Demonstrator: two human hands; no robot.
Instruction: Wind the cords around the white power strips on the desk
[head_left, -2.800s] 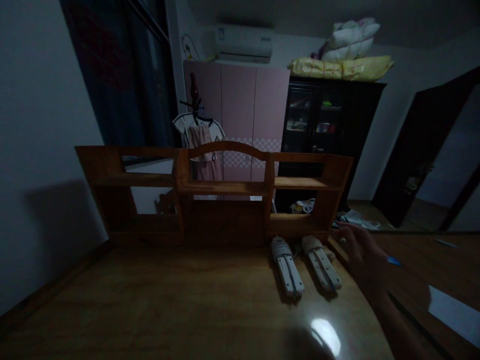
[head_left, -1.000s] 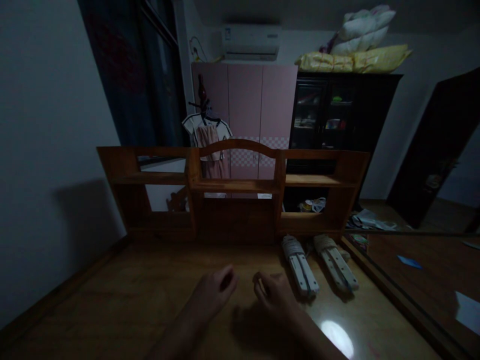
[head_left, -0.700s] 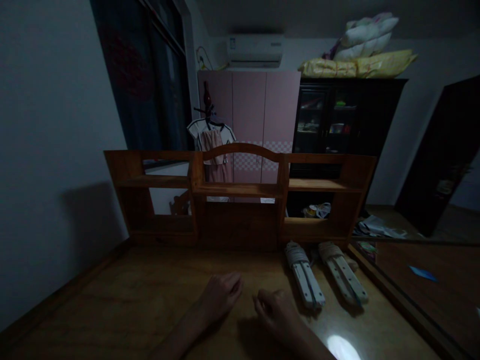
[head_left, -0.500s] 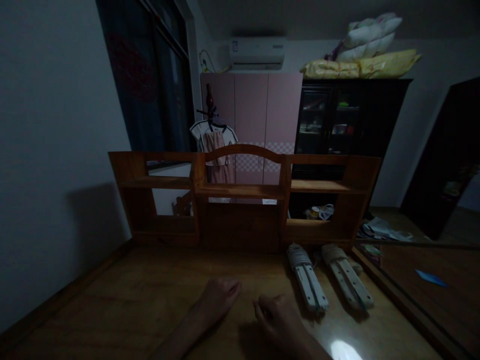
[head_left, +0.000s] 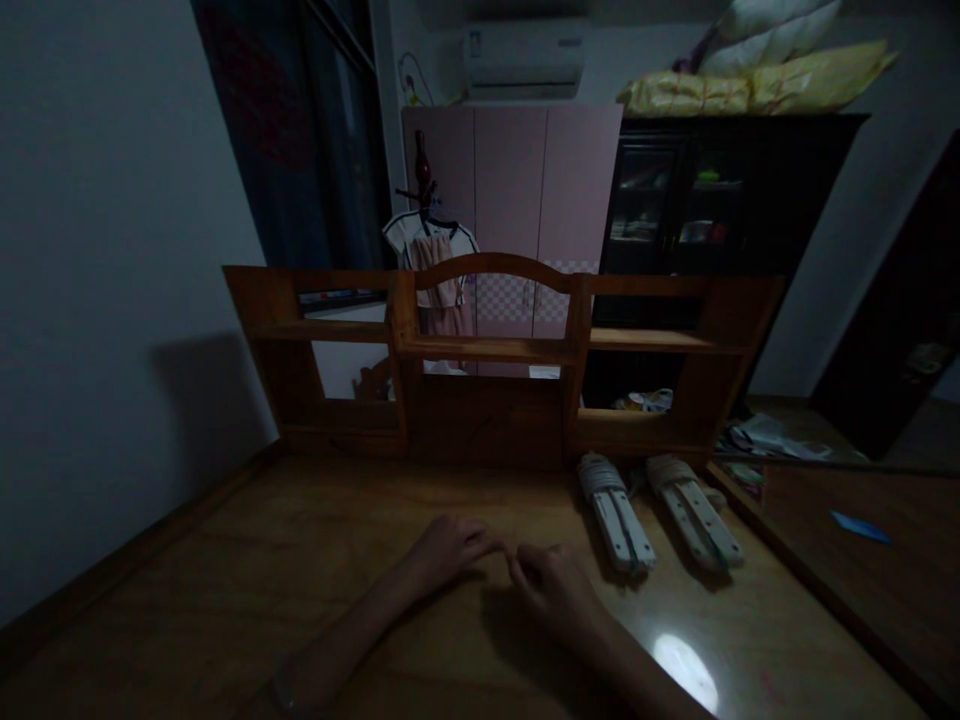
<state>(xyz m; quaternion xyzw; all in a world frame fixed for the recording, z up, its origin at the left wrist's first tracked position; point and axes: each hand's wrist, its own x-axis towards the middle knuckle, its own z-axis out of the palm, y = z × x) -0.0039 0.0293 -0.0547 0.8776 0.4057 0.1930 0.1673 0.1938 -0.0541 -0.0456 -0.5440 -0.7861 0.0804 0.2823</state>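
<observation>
Over the wooden bed board, my left hand reaches in from the lower left, its fingers drawn together and their tips pointing right. Close against those tips is my right hand, curled with thumb and finger in a pinch. Anything held between the fingers is too small or too dark to make out. Right of my hands lie two whitish slotted bars, a near one and a farther one, each with cord wound round its far end.
A wooden shelf unit stands along the far edge of the board. The wall borders the left side, and a raised wooden edge runs along the right. Behind are a pink wardrobe and a dark cabinet.
My left hand's fingers have stretched out to the right and now meet my right hand's fingertips, where a gap was before. The camera view has tipped down slightly.
</observation>
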